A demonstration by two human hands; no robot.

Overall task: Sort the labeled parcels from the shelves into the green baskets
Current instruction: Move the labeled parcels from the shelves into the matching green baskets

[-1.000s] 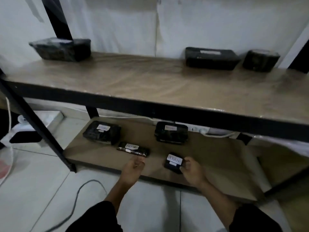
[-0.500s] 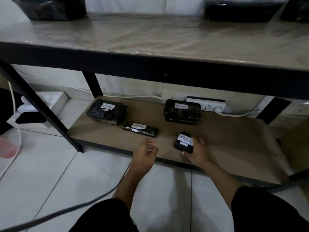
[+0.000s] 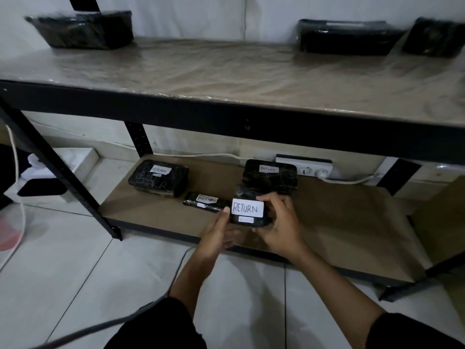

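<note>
A small black parcel [image 3: 247, 210] with a white "RETURN" label is held up above the front of the lower shelf [image 3: 339, 222]. My right hand [image 3: 279, 222] grips its right side and my left hand [image 3: 217, 234] holds its left side and underside. Three more black parcels labeled "RETURN" lie on the lower shelf: a boxy one [image 3: 158, 177] at the left, a flat one [image 3: 205, 201] in front, and a boxy one [image 3: 270, 175] at the back. Three black parcels sit on the upper shelf [image 3: 226, 71]: one at the left [image 3: 83, 30], two at the right [image 3: 344, 37], [image 3: 432, 37]. No green basket is in view.
A white power strip [image 3: 304, 166] with a white cable lies at the back of the lower shelf. A black slanted shelf leg [image 3: 60, 170] stands at the left. A grey cable [image 3: 83, 331] runs over the white tiled floor. A white box [image 3: 50, 172] sits on the floor at left.
My right hand lifted the small parcel off the lower shelf and brought it nearer. My left hand came over from the flat parcel and took hold of its left side.
</note>
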